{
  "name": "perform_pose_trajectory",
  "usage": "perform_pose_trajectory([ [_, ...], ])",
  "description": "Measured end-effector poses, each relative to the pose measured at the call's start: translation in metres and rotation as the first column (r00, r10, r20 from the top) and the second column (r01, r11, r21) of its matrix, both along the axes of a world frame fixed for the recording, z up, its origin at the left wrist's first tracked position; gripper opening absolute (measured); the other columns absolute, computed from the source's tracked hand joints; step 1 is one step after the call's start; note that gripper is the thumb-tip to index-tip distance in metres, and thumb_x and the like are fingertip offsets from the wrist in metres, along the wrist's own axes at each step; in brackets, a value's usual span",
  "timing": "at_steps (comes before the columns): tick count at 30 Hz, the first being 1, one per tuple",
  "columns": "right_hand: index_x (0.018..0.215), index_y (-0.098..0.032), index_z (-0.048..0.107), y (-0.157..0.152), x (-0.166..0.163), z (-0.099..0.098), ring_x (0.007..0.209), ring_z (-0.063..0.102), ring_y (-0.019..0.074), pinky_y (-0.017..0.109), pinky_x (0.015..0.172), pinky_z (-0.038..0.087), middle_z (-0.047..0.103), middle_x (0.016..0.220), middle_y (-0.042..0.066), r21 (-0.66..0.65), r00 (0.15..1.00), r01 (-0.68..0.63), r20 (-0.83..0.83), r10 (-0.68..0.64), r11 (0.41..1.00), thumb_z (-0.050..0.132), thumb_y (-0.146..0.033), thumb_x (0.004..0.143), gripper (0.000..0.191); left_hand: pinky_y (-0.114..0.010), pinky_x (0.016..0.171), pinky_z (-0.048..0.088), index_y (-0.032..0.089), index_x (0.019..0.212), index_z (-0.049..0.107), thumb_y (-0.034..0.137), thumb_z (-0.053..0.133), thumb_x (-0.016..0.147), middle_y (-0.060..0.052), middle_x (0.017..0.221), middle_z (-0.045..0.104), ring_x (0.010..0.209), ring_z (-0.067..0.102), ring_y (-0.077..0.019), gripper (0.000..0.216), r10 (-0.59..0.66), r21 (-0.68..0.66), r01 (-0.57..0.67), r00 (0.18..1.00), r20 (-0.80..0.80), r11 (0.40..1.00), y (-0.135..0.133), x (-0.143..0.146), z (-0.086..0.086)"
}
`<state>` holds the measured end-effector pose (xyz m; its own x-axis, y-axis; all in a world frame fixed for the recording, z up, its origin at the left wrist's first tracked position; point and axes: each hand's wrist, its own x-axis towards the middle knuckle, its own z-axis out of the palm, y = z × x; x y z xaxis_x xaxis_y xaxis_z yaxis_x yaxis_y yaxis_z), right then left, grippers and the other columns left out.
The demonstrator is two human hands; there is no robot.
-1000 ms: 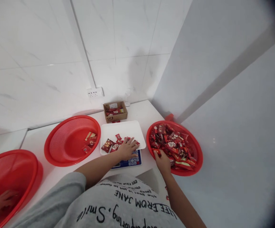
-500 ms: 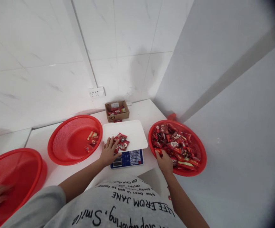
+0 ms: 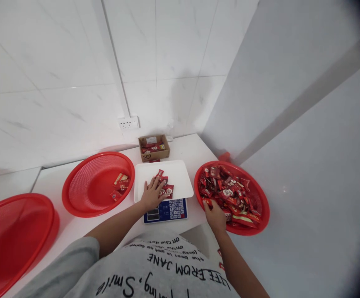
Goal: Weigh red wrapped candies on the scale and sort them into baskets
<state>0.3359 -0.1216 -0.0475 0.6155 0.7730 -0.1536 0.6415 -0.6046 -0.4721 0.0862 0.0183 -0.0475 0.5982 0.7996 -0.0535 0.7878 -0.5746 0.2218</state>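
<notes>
Carton [image 3: 161,155] reads "SF", shirt [image 3: 164,279] "FROM JANE", scale [image 3: 165,212] "123"

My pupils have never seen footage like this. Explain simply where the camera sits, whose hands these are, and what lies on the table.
There is no machine: two bare hands work, seen by a camera on that person's head, looking forward and down. On the white table stands a scale with a white tray. The left hand spreads over red packets there. The right hand reaches a heaped red basket; a packet shows at its fingers, though whether it is gripped is unclear. More red baskets stand leftward; a cardboard box sits behind.
</notes>
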Motion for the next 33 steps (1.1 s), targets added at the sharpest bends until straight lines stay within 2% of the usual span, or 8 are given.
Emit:
perform_pose_trajectory([
  [5,0.114,-0.018,0.059,0.002,0.0,0.002,0.089,0.064,0.0245,0.03,0.071,0.041,0.069,0.1,0.011,-0.058,1.0,-0.015,0.016,0.016,0.998,0.036,-0.047,0.089,0.044,-0.058,0.11,0.015,0.023,0.146,0.025,0.054,0.037,0.089,-0.012,0.155,0.018,0.142,0.011,-0.0323,0.066,0.074,-0.019,-0.074,0.996,0.042,0.997,0.006,-0.011,0.005],
  [10,0.112,-0.018,0.059,0.002,-0.001,0.004,0.088,0.064,0.0248,0.03,0.07,0.041,0.07,0.099,0.012,-0.065,0.999,-0.031,0.017,0.032,0.997,0.034,-0.047,0.09,0.044,-0.056,0.11,0.013,0.019,0.146,0.022,0.063,0.042,0.082,-0.014,0.155,0.015,0.142,0.009,-0.0336,0.081,0.029,-0.057,-0.028,0.999,0.023,0.998,0.028,0.0,0.015],
  [14,0.112,-0.019,0.059,0.002,-0.002,0.004,0.089,0.064,0.0239,0.03,0.071,0.041,0.07,0.099,0.01,-0.035,0.999,-0.023,0.023,0.024,0.999,0.034,-0.046,0.09,0.043,-0.057,0.109,0.015,0.02,0.145,0.024,0.07,0.053,0.071,-0.016,0.155,0.016,0.141,0.011,-0.0361,0.094,-0.025,-0.112,0.024,1.0,-0.013,0.993,0.039,0.013,0.013],
  [18,0.111,-0.019,0.06,0.002,-0.001,0.002,0.089,0.064,0.0237,0.029,0.07,0.041,0.07,0.099,0.011,-0.04,0.999,-0.023,0.03,0.024,0.999,0.034,-0.046,0.089,0.043,-0.054,0.11,0.018,0.022,0.141,0.033,0.061,0.06,0.072,-0.012,0.152,0.027,0.139,0.02,-0.0341,0.084,-0.081,-0.08,0.081,0.997,0.001,0.993,0.039,0.016,0.007],
  [22,0.11,-0.02,0.06,0.003,0.0,0.002,0.088,0.065,0.024,0.029,0.069,0.041,0.071,0.098,0.011,-0.048,0.999,-0.031,0.028,0.033,0.998,0.034,-0.047,0.09,0.043,-0.048,0.111,0.021,0.019,0.143,0.029,0.055,0.056,0.079,-0.013,0.148,0.034,0.138,0.024,-0.0299,0.078,-0.067,-0.051,0.069,0.996,0.05,0.996,0.033,0.012,0.009],
  [27,0.113,-0.018,0.058,0.002,0.0,0.004,0.089,0.065,0.0241,0.03,0.07,0.042,0.07,0.099,0.012,-0.067,0.998,-0.048,0.027,0.05,0.997,0.033,-0.046,0.09,0.044,-0.048,0.11,0.024,0.018,0.141,0.031,0.051,0.043,0.088,-0.015,0.148,0.033,0.139,0.023,-0.0285,0.064,0.062,0.018,-0.067,0.973,0.221,0.998,0.014,-0.012,0.013],
  [30,0.114,-0.018,0.058,0.001,0.001,0.004,0.088,0.065,0.0248,0.031,0.071,0.042,0.07,0.1,0.012,-0.081,0.997,-0.064,0.026,0.067,0.995,0.031,-0.047,0.091,0.046,-0.046,0.111,0.024,0.015,0.14,0.034,0.049,0.037,0.09,-0.016,0.147,0.035,0.139,0.023,-0.0277,0.06,0.176,0.083,-0.207,0.942,0.285,0.975,-0.001,-0.047,0.013],
  [33,0.115,-0.019,0.058,0.001,0.002,0.004,0.089,0.065,0.0253,0.032,0.072,0.042,0.07,0.101,0.012,-0.088,0.997,-0.074,0.019,0.076,0.993,0.03,-0.047,0.091,0.047,-0.05,0.11,0.023,0.018,0.14,0.034,0.048,0.034,0.091,-0.015,0.146,0.036,0.139,0.024,-0.0287,0.057,0.339,0.139,-0.389,0.895,0.29,0.911,-0.013,-0.091,0.014],
])
